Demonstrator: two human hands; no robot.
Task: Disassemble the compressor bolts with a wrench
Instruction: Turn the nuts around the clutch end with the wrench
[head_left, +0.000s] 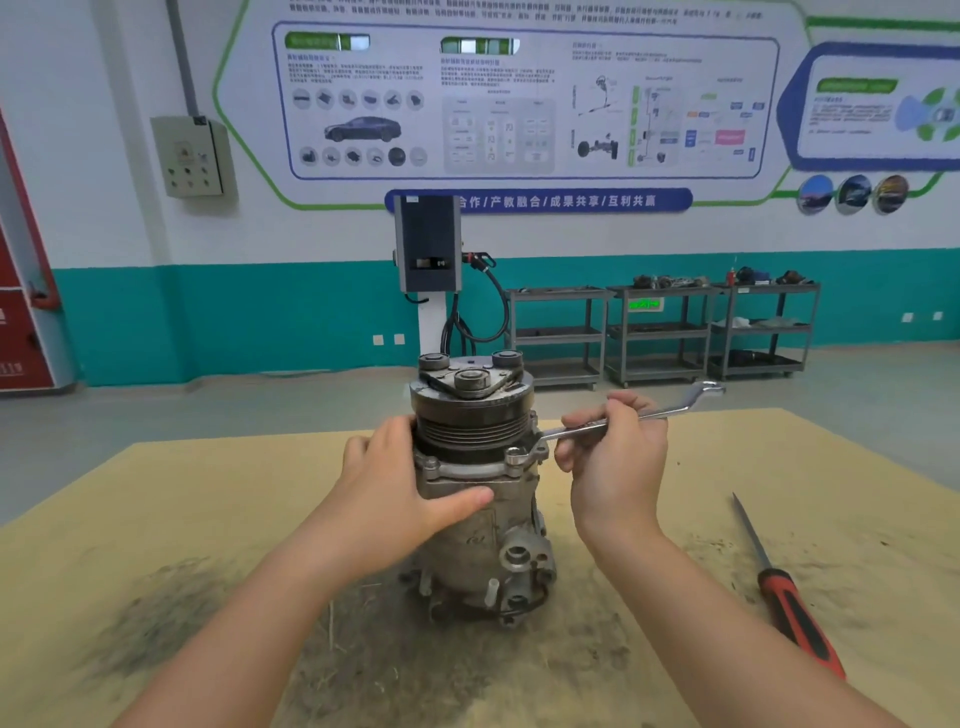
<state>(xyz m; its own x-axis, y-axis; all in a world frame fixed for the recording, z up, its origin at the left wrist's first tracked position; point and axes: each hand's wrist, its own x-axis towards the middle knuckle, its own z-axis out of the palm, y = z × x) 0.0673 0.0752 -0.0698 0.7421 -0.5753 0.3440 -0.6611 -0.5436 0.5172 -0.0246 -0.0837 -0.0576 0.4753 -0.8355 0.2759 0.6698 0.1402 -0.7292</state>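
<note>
Grey cast metal, grimy and scuffed, makes up the compressor (480, 499), which stands upright on the tan board tabletop (208, 493) with its pulley end up. The left hand (400, 488) lies against the housing's left side, fingers laid round the body and thumb stretched across its front, bracing it. The right hand (613, 457) sits just to the right of the housing, fingers curled round the shank of a bright steel wrench (613, 421). The wrench's long axis runs from its ring end, seated on a flange bolt (515, 457) just left of that hand, up and away to the right past the knuckles, where the free end sticks out. So the bolt lies left of the right hand and near it, below the pulley grooves; turning it looks to mean swinging the handle sideways round that bolt while the left hand keeps the body from twisting. A red-handled screwdriver (784, 597) lies on the board well to the right of the right hand
</note>
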